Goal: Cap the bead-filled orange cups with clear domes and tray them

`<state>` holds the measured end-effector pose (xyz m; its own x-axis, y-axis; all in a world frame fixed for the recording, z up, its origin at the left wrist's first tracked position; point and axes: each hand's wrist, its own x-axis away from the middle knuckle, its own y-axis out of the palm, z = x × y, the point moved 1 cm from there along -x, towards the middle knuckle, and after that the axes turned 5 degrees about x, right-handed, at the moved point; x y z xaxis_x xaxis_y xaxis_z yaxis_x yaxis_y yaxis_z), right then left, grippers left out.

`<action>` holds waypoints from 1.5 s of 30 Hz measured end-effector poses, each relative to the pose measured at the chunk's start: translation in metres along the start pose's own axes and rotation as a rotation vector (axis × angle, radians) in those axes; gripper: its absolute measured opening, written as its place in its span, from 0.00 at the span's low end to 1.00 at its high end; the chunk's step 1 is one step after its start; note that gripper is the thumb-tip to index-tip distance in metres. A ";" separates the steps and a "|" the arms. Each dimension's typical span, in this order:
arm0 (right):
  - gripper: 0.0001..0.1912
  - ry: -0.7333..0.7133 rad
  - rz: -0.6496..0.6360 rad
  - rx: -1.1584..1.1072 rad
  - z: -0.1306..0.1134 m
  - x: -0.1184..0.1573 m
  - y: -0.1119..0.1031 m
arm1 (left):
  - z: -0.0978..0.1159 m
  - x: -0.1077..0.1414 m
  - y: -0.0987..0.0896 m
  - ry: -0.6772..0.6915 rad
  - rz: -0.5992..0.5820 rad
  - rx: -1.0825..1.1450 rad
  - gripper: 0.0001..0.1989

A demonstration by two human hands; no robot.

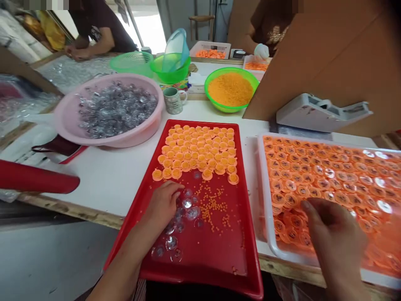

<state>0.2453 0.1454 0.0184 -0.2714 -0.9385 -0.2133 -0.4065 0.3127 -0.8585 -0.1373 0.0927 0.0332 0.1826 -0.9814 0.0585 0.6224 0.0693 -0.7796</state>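
My left hand (163,202) is over the red tray (216,259), its thumb and fingers drawn together beside several small clear plastic domes (192,213). Anything in its fingertips is too small to make out. Rows of round orange pieces (197,146) fill the far part of the tray, and tiny orange beads (214,205) lie scattered on its bare floor. On the right, my right hand (336,234) hangs with curled fingers over a clear plastic bin (266,200). Printed orange discs (308,177) lie packed in that bin. What the right fingers hold, if anything, is hidden.
A pink basin (64,110) of clear domes stands at left, near a mug (173,101). Behind the tray is a green bowl (230,108) of orange beads. A cardboard panel (328,54) and grey device (313,115) stand at right. Two people work across the table.
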 end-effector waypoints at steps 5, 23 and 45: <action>0.17 -0.772 -0.499 -0.331 -0.124 0.064 0.037 | 0.019 -0.023 -0.001 0.040 -0.070 -0.025 0.11; 0.18 -0.616 -0.673 -0.362 -0.121 0.091 0.043 | 0.058 -0.041 0.025 0.263 -0.318 -0.061 0.11; 0.20 -0.528 -0.711 -0.552 -0.119 0.090 0.026 | 0.064 0.034 0.017 -0.101 -0.401 0.311 0.08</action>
<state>0.1064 0.0860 0.0325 0.5485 -0.8355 -0.0330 -0.7014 -0.4383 -0.5620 -0.0720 0.0720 0.0613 -0.0538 -0.9206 0.3867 0.8525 -0.2440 -0.4623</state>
